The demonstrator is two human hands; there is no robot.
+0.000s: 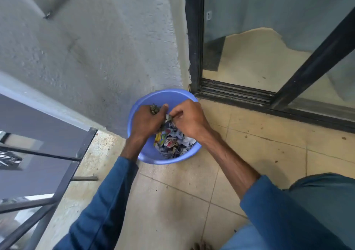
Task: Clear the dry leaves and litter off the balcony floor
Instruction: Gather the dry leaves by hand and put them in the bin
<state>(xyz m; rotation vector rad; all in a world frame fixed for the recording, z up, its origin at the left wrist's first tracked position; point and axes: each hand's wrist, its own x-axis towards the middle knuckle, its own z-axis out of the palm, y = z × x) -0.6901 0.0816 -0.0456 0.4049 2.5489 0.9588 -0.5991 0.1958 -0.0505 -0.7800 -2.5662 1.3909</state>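
Observation:
A blue plastic basin stands on the tiled balcony floor against the grey wall corner. Torn paper and wrapper litter fills its bottom. Both hands hover over the basin. My left hand grips a clump of dry leaves that pokes out above its fingers. My right hand has curled fingers and pinches a small scrap of litter right beside the left hand.
A dark metal railing runs along the left edge of the balcony. A sliding glass door with a black frame is at the right. Small specks of debris dot the beige floor tiles. My knee is at lower right.

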